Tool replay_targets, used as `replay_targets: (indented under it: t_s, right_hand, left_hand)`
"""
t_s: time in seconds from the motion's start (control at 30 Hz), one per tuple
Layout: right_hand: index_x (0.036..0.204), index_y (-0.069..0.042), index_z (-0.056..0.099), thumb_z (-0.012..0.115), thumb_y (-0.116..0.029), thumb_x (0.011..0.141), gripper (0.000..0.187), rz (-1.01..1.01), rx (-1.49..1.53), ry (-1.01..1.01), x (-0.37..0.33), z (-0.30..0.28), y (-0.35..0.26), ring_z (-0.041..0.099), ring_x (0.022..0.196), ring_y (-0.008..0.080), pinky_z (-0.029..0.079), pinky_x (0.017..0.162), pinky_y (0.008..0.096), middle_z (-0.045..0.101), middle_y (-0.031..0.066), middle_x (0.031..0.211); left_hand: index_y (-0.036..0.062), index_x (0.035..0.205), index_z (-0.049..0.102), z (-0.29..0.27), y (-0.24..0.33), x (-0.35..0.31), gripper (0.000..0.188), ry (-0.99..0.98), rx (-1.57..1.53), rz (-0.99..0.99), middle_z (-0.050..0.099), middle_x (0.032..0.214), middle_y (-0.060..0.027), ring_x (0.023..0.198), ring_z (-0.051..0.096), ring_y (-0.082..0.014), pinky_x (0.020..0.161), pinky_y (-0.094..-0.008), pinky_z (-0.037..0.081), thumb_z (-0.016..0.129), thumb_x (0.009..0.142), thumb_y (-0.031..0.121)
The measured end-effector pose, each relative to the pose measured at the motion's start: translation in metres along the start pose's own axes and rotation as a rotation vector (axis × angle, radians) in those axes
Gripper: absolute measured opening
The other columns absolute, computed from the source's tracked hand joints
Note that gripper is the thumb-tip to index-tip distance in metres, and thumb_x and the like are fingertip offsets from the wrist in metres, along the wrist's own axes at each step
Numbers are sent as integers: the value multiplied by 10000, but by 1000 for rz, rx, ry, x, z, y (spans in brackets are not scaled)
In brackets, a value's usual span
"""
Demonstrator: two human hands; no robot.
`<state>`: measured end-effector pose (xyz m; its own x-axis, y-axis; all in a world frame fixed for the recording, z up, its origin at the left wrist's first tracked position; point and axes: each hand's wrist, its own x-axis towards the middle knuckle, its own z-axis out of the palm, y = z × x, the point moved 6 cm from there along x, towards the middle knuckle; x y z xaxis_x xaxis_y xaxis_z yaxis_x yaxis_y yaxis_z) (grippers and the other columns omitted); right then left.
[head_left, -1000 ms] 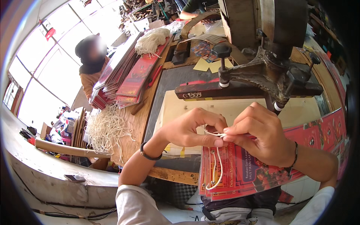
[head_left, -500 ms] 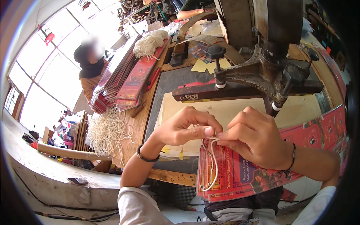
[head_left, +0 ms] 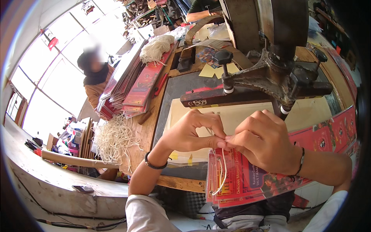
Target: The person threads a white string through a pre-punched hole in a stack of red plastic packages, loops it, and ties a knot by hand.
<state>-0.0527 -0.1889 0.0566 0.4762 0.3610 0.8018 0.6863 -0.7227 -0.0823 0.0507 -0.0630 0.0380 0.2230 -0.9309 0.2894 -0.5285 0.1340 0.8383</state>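
Observation:
A stack of red laminated printed sheets [head_left: 241, 190] lies in front of me, sticking out past the table's near edge. White cord [head_left: 225, 172] runs in a loop through holes at the sheets' left end. Above that end, my left hand [head_left: 192, 133] pinches the cord between thumb and forefinger. Right beside it, with fingertips touching, my right hand [head_left: 266, 145] grips the cord too, its fingers curled over the sheets. The exact spot where the cord is pinched is hidden by the fingers.
Beyond my hands stands a heavy dark metal press [head_left: 270, 73]. A tangle of white cord [head_left: 114, 141] lies at the left, near stacked red sheets [head_left: 143, 83] topped by a cord bundle [head_left: 156, 48]. A person [head_left: 94, 81] stands behind that stack; another's arm [head_left: 197, 15] shows farther back.
My fingertips have drawn closer together on the cord, and my left thumb has turned inward. The whole view has shifted slightly.

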Motion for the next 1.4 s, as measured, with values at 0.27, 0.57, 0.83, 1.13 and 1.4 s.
replay_targets:
  t_s: [0.27, 0.57, 0.83, 1.13, 1.4]
  right_hand:
    - [900, -99, 615, 720, -130, 771, 169, -8, 6, 19, 1, 1, 3, 542, 678, 183, 425, 595, 328, 559, 8, 782]
    - [904, -89, 586, 711, -100, 776, 180, -30, -10, 11, 1, 1, 4, 549, 685, 200, 409, 592, 338, 553, 32, 810]
    - [890, -76, 573, 723, -90, 776, 188, -35, 3, -27, 7, 10, 7, 542, 661, 202, 408, 586, 337, 551, 36, 807]
    - [945, -82, 590, 753, -79, 778, 233, -3, 84, -104, 3, 12, 3, 536, 637, 208, 403, 572, 336, 548, 45, 809]
    - [980, -81, 612, 750, -74, 767, 255, -13, 100, -57, 6, 4, 5, 550, 673, 220, 443, 600, 344, 548, 53, 819]
  left_hand:
    - [-18, 930, 652, 9, -9, -5, 144, 73, -350, -217, 683, 845, -39, 789, 598, -86, 728, -272, 480, 658, 936, 126]
    - [-16, 939, 654, 5, 6, -1, 174, 111, -95, -223, 672, 807, -38, 753, 582, -64, 676, -250, 470, 641, 951, 157]
    - [72, 914, 666, 8, 22, -10, 55, 276, 532, 153, 635, 719, -59, 590, 525, -264, 661, -360, 422, 655, 879, 113]
    - [6, 922, 683, 8, -6, -15, 73, 105, -143, -150, 676, 793, -82, 722, 630, -176, 678, -330, 485, 630, 909, 55]
    - [-13, 980, 701, 8, 1, -11, 163, 203, -134, -106, 688, 806, -68, 723, 654, -114, 690, -274, 508, 647, 935, 133]
